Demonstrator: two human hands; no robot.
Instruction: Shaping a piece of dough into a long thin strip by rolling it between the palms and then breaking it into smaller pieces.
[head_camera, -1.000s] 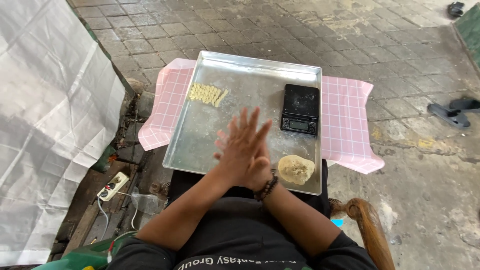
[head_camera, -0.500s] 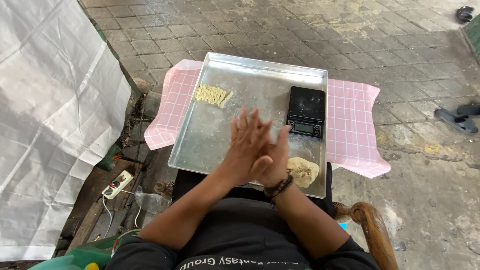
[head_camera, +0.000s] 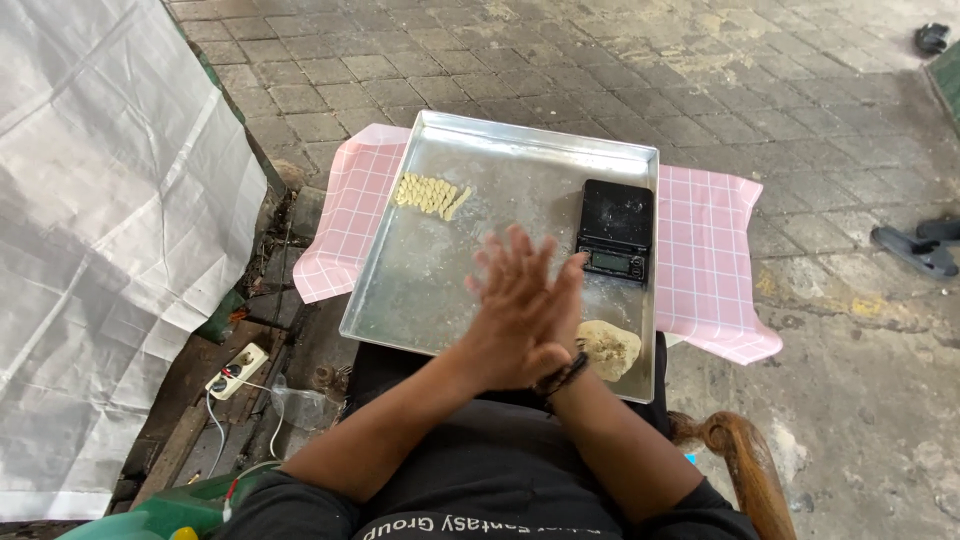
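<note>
Head view: left hand (head_camera: 510, 315) and right hand (head_camera: 560, 310) are pressed palm to palm above the near part of the tray (head_camera: 520, 140), and whether a bit of dough sits between them cannot be told. Dough lump (head_camera: 609, 348), just right of the hands in the tray's near right corner, looks soft, light and probably sticky, best pinched at its edge.

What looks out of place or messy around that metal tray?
Little stands out. The tray is dusted with flour, the black scale too. A power strip lies with loose wires on the ground, left of the tray.
</note>
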